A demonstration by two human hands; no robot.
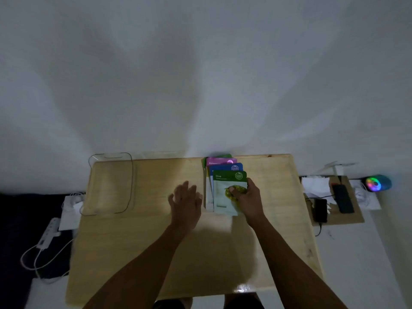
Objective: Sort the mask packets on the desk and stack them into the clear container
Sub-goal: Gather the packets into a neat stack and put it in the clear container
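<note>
Several mask packets lie fanned in an overlapping pile at the back middle of the wooden desk. On top is a green and white olive packet, with a blue packet and a pink packet showing behind it. My right hand grips the olive packet at its right edge, thumb pressed on its front. My left hand hovers open just left of the pile, fingers spread, holding nothing. The clear container sits at the desk's back left corner and looks to have nothing in it.
A white wall rises behind the desk. Left of the desk are a white power strip and cables. On a small board at the right lie two dark phones, paper and a glowing coloured speaker.
</note>
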